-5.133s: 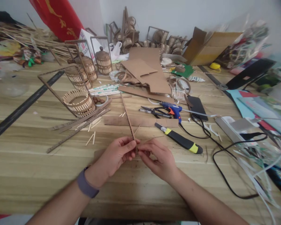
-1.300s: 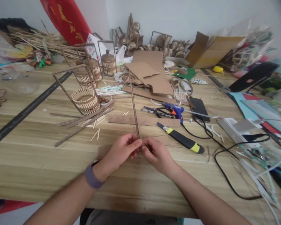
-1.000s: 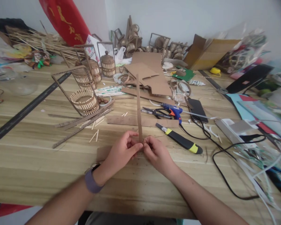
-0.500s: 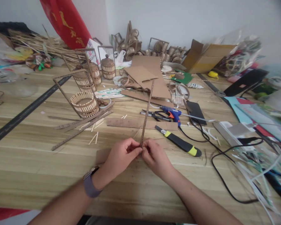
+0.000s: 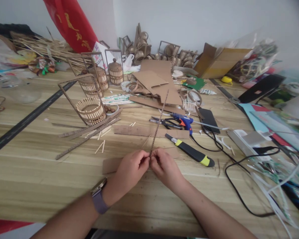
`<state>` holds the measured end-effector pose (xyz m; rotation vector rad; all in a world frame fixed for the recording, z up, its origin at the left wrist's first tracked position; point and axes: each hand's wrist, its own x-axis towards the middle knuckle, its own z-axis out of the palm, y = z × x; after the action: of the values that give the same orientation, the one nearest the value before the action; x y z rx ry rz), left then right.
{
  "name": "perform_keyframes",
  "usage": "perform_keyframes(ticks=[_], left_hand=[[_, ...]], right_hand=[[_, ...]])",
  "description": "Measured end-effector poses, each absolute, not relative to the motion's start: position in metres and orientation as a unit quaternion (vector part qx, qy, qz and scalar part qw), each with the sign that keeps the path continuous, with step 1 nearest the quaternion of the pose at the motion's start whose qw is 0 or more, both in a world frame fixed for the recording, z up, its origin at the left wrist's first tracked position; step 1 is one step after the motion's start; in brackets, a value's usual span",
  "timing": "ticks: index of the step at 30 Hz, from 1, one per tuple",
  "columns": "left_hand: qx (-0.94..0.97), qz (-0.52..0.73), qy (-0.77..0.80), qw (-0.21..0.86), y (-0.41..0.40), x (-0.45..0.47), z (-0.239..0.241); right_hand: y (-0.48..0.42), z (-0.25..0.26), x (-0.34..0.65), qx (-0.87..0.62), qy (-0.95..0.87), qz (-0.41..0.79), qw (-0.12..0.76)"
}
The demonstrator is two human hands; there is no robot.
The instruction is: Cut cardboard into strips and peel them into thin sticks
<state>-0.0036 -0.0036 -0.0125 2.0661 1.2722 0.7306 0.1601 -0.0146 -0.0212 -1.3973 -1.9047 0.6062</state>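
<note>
A narrow strip of corrugated cardboard [image 5: 158,122] points away from me, tilted slightly to the right, its near end pinched between both hands. My left hand [image 5: 134,166], with a watch on the wrist, is closed on that end from the left. My right hand [image 5: 165,167] pinches it from the right, fingertips almost meeting the left ones. The fingers hide the strip's tip. Under the left hand a flat cardboard piece [image 5: 111,165] lies on the table. Right of the hands is a utility knife [image 5: 190,151] with a black and yellow handle.
A blue glue gun [image 5: 185,120] and pliers [image 5: 166,122] lie beyond the hands, near a flat cardboard strip [image 5: 137,130]. At left stands a small stick basket [image 5: 91,111] with a tall handle, beside loose cardboard strips [image 5: 89,137]. A black cable [image 5: 235,189] loops at right.
The strip's far end has swung to the right and now shows a thinner edge. My left hand has rolled slightly, its thumb tucked in closer; the right hand is nearly still.
</note>
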Motion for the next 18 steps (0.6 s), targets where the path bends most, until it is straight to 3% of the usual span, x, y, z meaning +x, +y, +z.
perform_keyframes(ticks=[18], left_hand=[[0.842, 0.222, 0.467, 0.155, -0.0054, -0.0017, -0.0158]], right_hand=[[-0.0143, -0.0208, 0.1603, -0.548, -0.719, 0.237, 0.357]])
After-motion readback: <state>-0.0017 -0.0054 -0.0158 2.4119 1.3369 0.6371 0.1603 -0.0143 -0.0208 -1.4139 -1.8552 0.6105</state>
